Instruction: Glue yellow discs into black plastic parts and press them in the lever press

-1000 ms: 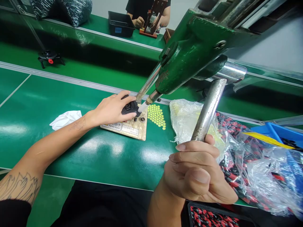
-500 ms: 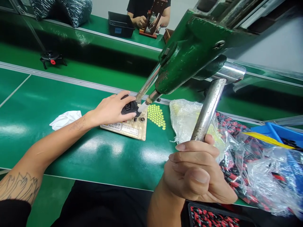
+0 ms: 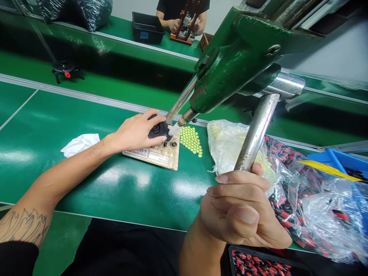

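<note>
My left hand [image 3: 140,132] grips a round black plastic part [image 3: 157,129] with its fingers along the far side and its thumb at the near side. The part sits on the pale base plate [image 3: 169,161] of a green hand press [image 3: 224,61]. A white-tipped ram [image 3: 176,127] comes down onto or very near the part's right edge; whether they touch I cannot tell. Wrapped round the steel press lever [image 3: 254,138] is my right hand [image 3: 241,207], closed at its lower end. Small yellow-green discs [image 3: 191,140] lie in rows right of the plate.
Right of the discs lie a clear bag [image 3: 227,143] and a plastic bag of red-and-black parts [image 3: 307,207], beside a blue bin [image 3: 339,163]. A black tray [image 3: 258,262] of similar parts stands at my lap. A crumpled white cloth [image 3: 80,145] lies left. Across, a person [image 3: 179,23] works.
Both hands keep their grips, and the press and lever look nearly unchanged. The whole view has shifted slightly, moving things a little to the right in the picture.
</note>
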`<state>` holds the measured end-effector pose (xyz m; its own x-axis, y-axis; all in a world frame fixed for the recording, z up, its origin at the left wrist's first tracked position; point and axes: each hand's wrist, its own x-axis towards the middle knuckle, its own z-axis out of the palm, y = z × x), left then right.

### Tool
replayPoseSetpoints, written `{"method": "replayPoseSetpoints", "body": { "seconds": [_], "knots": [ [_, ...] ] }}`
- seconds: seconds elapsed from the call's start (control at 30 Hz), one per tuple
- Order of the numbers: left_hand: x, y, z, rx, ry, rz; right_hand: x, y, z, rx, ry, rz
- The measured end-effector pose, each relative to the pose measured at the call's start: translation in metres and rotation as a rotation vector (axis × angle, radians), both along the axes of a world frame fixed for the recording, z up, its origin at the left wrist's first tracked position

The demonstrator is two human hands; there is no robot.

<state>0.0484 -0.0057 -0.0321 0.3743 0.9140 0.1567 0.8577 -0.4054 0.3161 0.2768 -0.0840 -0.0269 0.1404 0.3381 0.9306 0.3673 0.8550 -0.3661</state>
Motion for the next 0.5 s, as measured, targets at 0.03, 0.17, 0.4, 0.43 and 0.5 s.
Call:
{"method": "replayPoseSetpoints", "body": {
  "seconds": [0.03,0.17,0.4,0.43,0.5],
  "knots": [
    [0.0,0.0,0.0001,0.001,0.001,0.0,0.0001,0.0005,-0.0002,0.009,-0.003,0.003],
    [0.0,-0.0002,0.0007,0.003,0.0,-0.003,0.0007,0.0024,-0.0009,0.026,0.002,0.027],
    [0.0002,-0.0011,0.0011,0.005,-0.01,-0.004,0.0022,0.0023,-0.0008,0.027,0.002,0.028],
    [0.0001,-0.0013,0.0011,0.005,-0.014,-0.005,0.0029,0.0027,-0.001,0.033,-0.002,0.026],
    [0.0,-0.0016,0.0011,0.006,-0.02,-0.005,0.0051,0.0045,-0.0018,0.039,-0.02,0.023]
  ]
}}
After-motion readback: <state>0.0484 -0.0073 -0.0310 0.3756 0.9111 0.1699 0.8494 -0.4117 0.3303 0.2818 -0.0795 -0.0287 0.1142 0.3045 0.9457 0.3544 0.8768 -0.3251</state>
